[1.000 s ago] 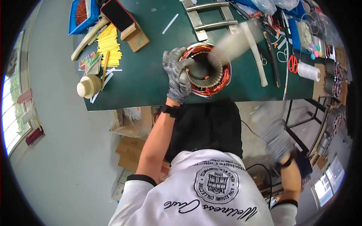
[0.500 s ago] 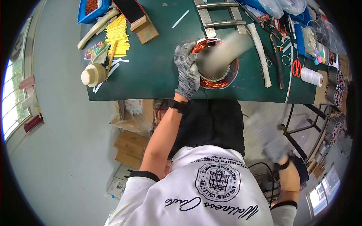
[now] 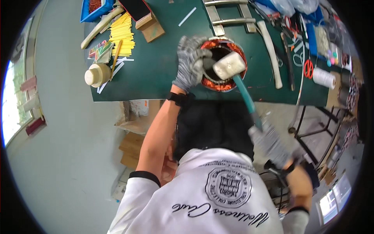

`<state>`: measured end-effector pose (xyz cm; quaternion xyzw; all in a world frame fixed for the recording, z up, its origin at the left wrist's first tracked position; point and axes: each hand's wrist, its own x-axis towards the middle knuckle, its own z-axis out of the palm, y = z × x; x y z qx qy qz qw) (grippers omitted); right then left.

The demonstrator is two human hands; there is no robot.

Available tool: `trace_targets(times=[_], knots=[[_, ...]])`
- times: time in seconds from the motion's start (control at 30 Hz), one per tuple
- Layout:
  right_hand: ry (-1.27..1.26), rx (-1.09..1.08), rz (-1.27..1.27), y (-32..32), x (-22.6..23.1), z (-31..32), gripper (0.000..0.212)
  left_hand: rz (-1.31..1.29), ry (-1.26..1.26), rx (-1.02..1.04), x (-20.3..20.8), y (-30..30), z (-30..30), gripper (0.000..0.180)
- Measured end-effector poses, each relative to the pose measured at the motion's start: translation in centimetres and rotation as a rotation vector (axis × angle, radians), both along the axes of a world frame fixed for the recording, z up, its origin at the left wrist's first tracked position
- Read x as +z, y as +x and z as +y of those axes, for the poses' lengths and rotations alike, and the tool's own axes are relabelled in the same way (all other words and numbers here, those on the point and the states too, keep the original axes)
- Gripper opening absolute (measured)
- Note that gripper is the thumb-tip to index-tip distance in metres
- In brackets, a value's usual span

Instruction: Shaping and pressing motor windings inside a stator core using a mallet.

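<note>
A motor stator (image 3: 220,85), a ring with copper-coloured windings and a dark hollow, sits on the green table near its front edge. My gloved left hand (image 3: 190,62) grips the stator's left side, the fingers bent over its rim. A blurred grey shape inside the hollow beside this hand is too smeared to name. Over the stator's right part is the pale block head of a mallet (image 3: 230,65). Its teal handle slants down to the dark grip, where my gloved right hand (image 3: 270,142) is closed round it, in front of the table edge.
Behind the stator lies a metal frame (image 3: 233,21) with crossbars. Wooden sticks (image 3: 270,56), red scissors (image 3: 308,69) and a white thread spool (image 3: 324,79) lie to the right. Leftward are yellow strips (image 3: 121,37), a cream cylindrical piece (image 3: 97,75) and a wooden block (image 3: 152,30).
The mallet head, a blur over the stator's upper right before, now shows clearly lower over it. My right hand has moved slightly; my left stays at the stator's left side.
</note>
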<state>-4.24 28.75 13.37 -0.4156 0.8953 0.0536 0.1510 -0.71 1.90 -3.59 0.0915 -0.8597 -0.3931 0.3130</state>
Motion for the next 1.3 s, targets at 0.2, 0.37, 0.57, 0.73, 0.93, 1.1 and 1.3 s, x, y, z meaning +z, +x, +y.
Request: trace_targets(times=[0.2, 0.37, 0.57, 0.73, 0.93, 1.1, 1.3], knots=[[-0.445, -0.588, -0.531, -11.9, 5.9, -2.9, 0.035, -0.201, -0.098, 0.169, 2.2, 1.4, 1.9, 0.018], [-0.251, -0.035, 0.236, -12.1, 0.1, 6.3, 0.048, -0.037, -0.062, 0.324, 0.0, 1.3, 4.2, 0.013], [0.061, -0.373, -0.707, -9.5, 4.6, -3.6, 0.041, -0.140, -0.214, 0.212, -0.1, 2.4, 0.9, 0.015], [-1.142, -0.714, -0.567, -15.7, 5.8, -2.2, 0.038, -0.147, 0.021, 0.438, 0.2, 3.1, 4.6, 0.016], [-0.017, -0.263, -0.845, -11.5, 2.1, -0.3, 0.037, -0.098, -0.052, 0.324, 0.1, 1.6, 2.7, 0.013], [-0.381, -0.601, -0.711, -13.9, 7.5, -3.3, 0.043, -0.200, -0.129, 0.374, 1.2, 2.4, 3.2, 0.019], [-0.411, -0.162, -0.151, -14.6, 0.3, 4.7, 0.038, -0.121, -0.020, 0.346, -0.2, 0.7, 4.1, 0.017]])
